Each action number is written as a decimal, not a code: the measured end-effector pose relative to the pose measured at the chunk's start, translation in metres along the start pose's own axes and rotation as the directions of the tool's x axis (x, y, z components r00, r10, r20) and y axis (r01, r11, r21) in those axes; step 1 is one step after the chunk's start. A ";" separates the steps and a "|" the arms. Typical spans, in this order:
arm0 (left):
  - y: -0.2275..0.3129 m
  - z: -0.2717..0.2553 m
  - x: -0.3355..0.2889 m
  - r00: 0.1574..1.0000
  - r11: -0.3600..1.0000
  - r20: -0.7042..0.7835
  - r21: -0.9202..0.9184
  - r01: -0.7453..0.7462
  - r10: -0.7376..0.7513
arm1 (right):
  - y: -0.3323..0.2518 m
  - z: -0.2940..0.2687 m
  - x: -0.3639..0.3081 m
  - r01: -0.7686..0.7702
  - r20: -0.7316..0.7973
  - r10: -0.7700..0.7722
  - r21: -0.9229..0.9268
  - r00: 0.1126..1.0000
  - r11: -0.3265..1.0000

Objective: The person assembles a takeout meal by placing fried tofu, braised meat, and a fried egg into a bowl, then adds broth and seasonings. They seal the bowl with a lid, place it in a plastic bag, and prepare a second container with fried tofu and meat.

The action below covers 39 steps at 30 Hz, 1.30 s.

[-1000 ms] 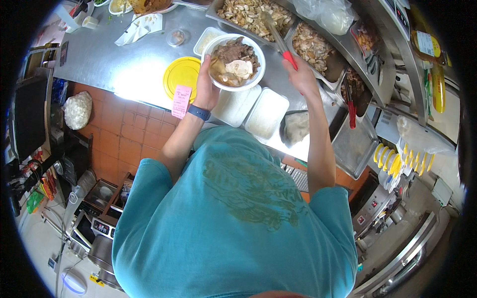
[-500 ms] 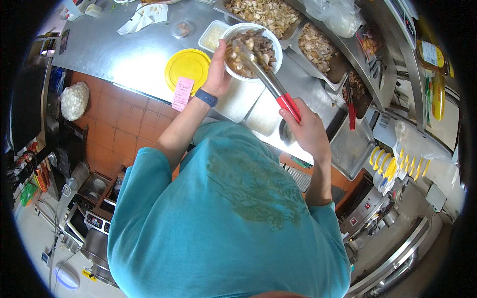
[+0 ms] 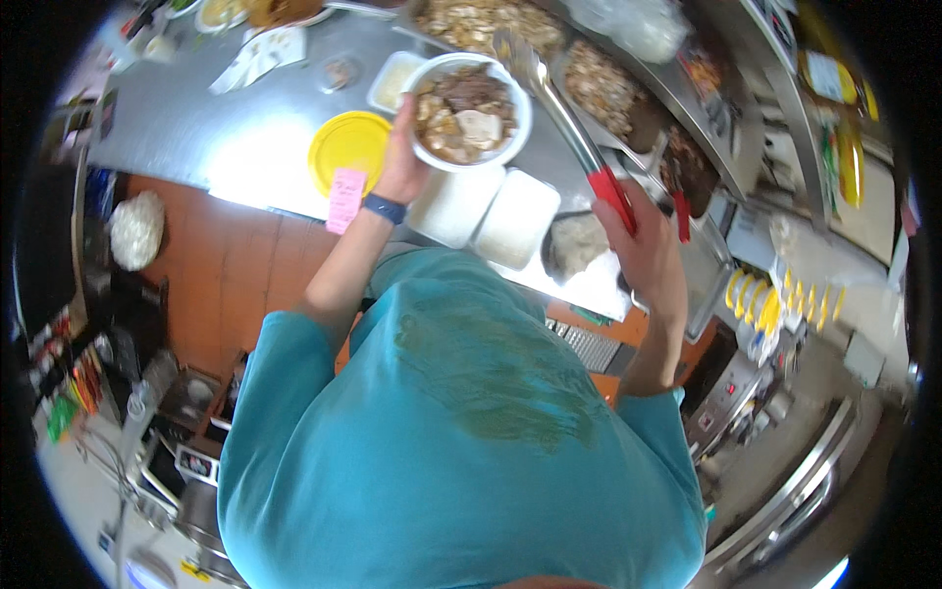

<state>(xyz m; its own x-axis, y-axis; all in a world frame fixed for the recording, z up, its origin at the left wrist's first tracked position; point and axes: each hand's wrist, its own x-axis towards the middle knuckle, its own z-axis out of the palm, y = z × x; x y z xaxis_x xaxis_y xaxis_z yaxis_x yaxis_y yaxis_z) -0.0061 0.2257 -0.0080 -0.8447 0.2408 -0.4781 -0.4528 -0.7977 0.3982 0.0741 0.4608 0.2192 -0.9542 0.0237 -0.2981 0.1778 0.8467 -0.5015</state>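
at 12 o'clock the left hand [image 3: 403,164] grips a white bowl [image 3: 524,120] by one side (a lopsided hold), so tilting could spill food [image 3: 467,110]; the right hand [image 3: 643,239], at 2 o'clock, clasps red-handled tongs [image 3: 573,128].

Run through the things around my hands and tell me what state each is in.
White bowl: uncovered, food inside, held in left hand
Tongs: held by red grip in right hand
Yellow lid: off the bowl, flat on counter
Pink slip: partly over the lid
Middle food tray: uncovered, partly filled
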 end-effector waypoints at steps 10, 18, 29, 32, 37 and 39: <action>-0.001 0.000 -0.036 1.000 0.996 -0.028 0.089 -0.001 0.003 | 0.149 0.017 0.060 -0.512 -0.045 0.530 0.203 0.847 0.835; -0.027 0.029 -0.097 0.999 0.988 -0.044 0.153 0.024 -0.018 | 0.259 0.005 0.069 -0.518 -0.666 0.186 -0.342 0.722 0.784; -0.160 0.079 -0.165 0.993 0.980 -0.112 0.190 0.057 -0.036 | 0.400 -0.077 -0.009 -0.581 -0.255 0.528 -0.237 0.810 0.778; -0.193 0.086 -0.161 0.991 0.978 -0.112 0.185 0.093 -0.073 | 0.416 -0.084 -0.012 -0.559 -0.241 0.505 -0.314 0.829 0.768; -0.232 0.101 -0.144 0.986 0.957 -0.088 0.242 0.157 -0.139 | 0.456 -0.068 0.030 -0.277 -0.109 0.258 -0.513 0.960 0.813; -0.245 0.105 -0.133 0.986 0.944 -0.063 0.286 0.163 -0.152 | 0.471 -0.069 0.034 -0.352 -0.168 0.310 -0.390 0.936 0.851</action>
<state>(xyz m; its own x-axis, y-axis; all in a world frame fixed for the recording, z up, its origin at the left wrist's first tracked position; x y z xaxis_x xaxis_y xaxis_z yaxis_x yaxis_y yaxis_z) 0.1869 0.4476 0.0400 -0.7467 0.3237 -0.5811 -0.6471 -0.5559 0.5218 0.1087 0.8969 0.0289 -0.8782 0.3738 -0.2985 0.3931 0.9195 -0.0051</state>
